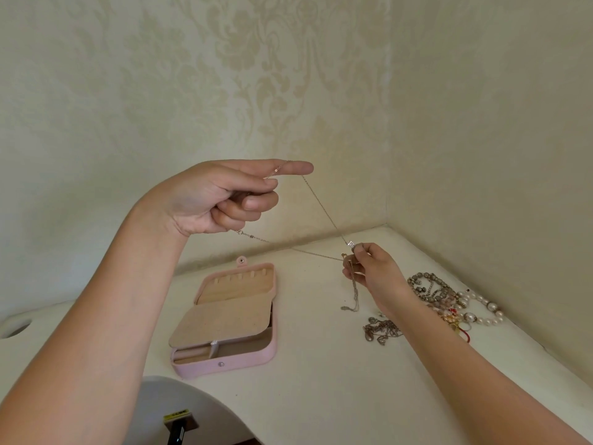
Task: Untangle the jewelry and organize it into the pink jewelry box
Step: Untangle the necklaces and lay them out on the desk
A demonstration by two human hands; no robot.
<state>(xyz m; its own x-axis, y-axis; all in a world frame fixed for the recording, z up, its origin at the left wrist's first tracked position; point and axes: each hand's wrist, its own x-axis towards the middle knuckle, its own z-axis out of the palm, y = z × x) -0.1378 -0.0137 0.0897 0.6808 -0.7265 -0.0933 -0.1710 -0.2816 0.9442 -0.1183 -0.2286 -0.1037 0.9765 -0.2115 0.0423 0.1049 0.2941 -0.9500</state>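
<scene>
Fingers, left: a thin chain [321,207] is draped over the outstretched forefinger of the left hand [218,197] and pinched against it by the thumb; the other fingers are curled into the palm.
Fingers, right: the right hand [372,271] is pressed together around the chain's small silver pendant [351,244] and a second, darker chain [353,290] that hangs down from the grip.
Chain: it is stretched taut in the air from the left hand, at 10 o'clock, to the right hand, at 3 o'clock; a second strand runs back to a clasp end [240,232] dangling under the left palm.
Jewelry box: the pink jewelry box [256,356] lies open on the worktop [321,380] at 6 o'clock, below the left hand, with a tan inner flap [224,319] covering most of the lower tray.
Pile: a tangle of beads, pearls and metal chains [449,303] lies on the worktop at 4 o'clock, just beyond the right wrist; a smaller grey clump [382,330] lies near it.
Step in hand: one fine chain is judged to be in the middle of being pulled clear of another.
Next move: the darker chain probably has to be let go or slid off gently, without tugging, before the freed chain is carried to the box.
</scene>
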